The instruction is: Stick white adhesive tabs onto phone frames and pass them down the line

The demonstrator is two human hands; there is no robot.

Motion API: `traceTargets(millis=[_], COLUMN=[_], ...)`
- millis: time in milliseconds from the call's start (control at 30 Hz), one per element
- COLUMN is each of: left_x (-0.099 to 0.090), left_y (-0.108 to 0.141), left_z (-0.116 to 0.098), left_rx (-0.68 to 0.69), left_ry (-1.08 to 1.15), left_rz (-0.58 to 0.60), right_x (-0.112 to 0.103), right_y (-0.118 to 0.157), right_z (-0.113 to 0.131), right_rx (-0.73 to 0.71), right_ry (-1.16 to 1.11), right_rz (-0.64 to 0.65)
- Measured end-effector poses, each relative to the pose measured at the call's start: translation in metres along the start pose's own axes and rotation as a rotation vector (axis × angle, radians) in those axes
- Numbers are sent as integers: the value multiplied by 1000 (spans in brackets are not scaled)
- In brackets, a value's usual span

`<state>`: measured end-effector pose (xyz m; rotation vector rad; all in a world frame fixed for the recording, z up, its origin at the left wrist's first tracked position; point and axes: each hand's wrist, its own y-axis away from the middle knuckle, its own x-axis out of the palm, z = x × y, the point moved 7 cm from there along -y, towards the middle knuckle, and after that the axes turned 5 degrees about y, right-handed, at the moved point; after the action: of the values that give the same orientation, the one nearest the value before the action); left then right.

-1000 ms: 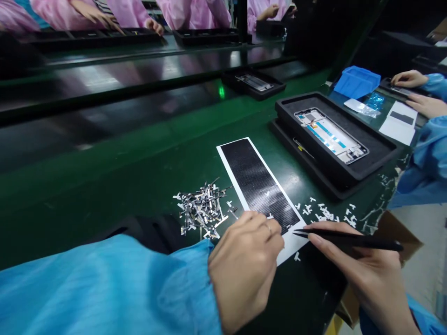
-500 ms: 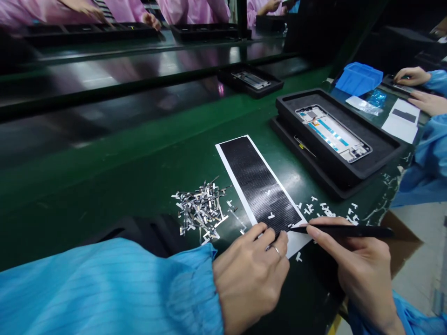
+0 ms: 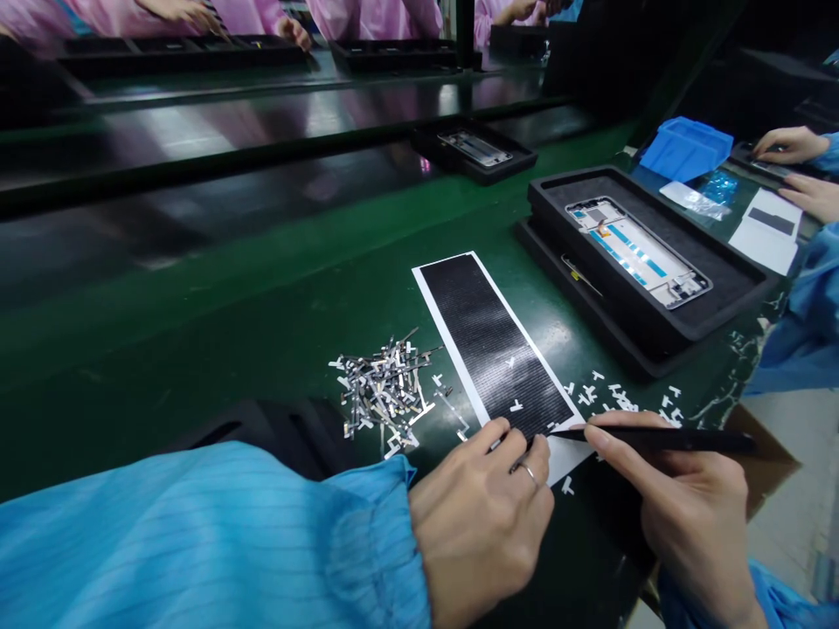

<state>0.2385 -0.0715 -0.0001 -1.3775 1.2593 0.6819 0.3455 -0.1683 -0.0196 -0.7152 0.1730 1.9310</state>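
Observation:
My right hand (image 3: pixel 698 498) grips a pair of black tweezers (image 3: pixel 662 438), held nearly level with the tip pointing left. That tip meets the lower edge of a black ribbed sheet (image 3: pixel 485 323) on white backing paper. Over the sheet's near end, my left hand (image 3: pixel 488 511), wearing a ring, has its fingers curled and closed. Something small and dark shows at those fingertips, but I cannot make it out. Two small white T-shaped pieces (image 3: pixel 516 405) lie on the sheet. Left of it is a pile of thin flex cables (image 3: pixel 386 389).
Loose white tabs (image 3: pixel 620 397) are scattered right of the sheet. Stacked black foam trays (image 3: pixel 727 306) hold a phone frame (image 3: pixel 639 253); another tray (image 3: pixel 521 166) stands farther back. A blue bin (image 3: pixel 688 150) and a co-worker's hands (image 3: pixel 796 144) are at right. People in pink work across the bench.
The whole view has shifted slightly, so things appear a little farther right. Both hands keep nearly the same places at the sheet's near end, and the tweezers stay in my right hand.

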Motion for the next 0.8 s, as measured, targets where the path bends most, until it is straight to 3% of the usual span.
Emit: traceTargets(millis=[233,333,400,467,567,633,700,800], left_x=[3,2,-1,1,13,23,29,31], left_y=[0,2,2,0,3,6,6,4], left_z=[1,1,7,22,47,51,49,51], left_rx=[5,35,-27,-228,-681,-940,-1072,-1138], left_ry=[-4,33,148,365,789,1060,1233,1312], left_rz=[26,-96,-125,-55,126,261,357,365], right_x=[0,-2,-4,-5,-2,1,3,6], right_y=[1,2,2,3,6,9,11,12], right_z=[-20,-26,-26,-22,-13,-9,-7,-2], right_rx=[85,95,90,78,70,92,130,92], right_ry=[-121,-171,-218,-290,-376,-396,-411,-397], right_rz=[28,-7,-34,-47,-25,-13,-32,0])
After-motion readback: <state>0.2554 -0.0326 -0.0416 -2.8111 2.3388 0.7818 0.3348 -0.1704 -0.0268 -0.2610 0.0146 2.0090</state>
